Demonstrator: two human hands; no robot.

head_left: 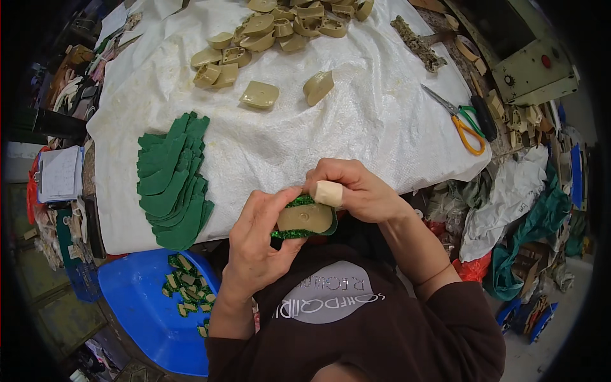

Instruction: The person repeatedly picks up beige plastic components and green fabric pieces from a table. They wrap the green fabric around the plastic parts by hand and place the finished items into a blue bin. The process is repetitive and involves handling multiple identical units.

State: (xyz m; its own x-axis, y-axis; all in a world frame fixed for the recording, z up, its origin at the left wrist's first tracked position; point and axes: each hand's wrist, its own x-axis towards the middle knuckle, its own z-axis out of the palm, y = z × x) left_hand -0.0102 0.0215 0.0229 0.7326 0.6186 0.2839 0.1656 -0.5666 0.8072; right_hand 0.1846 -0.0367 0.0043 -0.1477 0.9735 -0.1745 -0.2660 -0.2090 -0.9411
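A beige plastic shoe heel [305, 218] with glittery green covering material [280, 235] around its sides is held in front of my chest. My left hand [258, 232] grips it from the left, thumb below and fingers along the upper edge. My right hand [353, 188] is closed at the heel's upper right, its fingertips pinching the edge of the green covering. A pale beige wrap [329, 193] covers one of its digits. What lies under the right fingertips is hidden. To the left, a fanned stack of green fabric pieces [172, 181] lies on the white sheet [254, 143].
Bare beige heels [258, 25] are heaped at the far side, two more [259, 94] nearer. Orange-and-green-handled scissors [468, 130] lie at the right edge. A blue basin [137, 305] at lower left holds several green-covered heels [188, 283]. A grey-green machine box [534, 73] stands far right.
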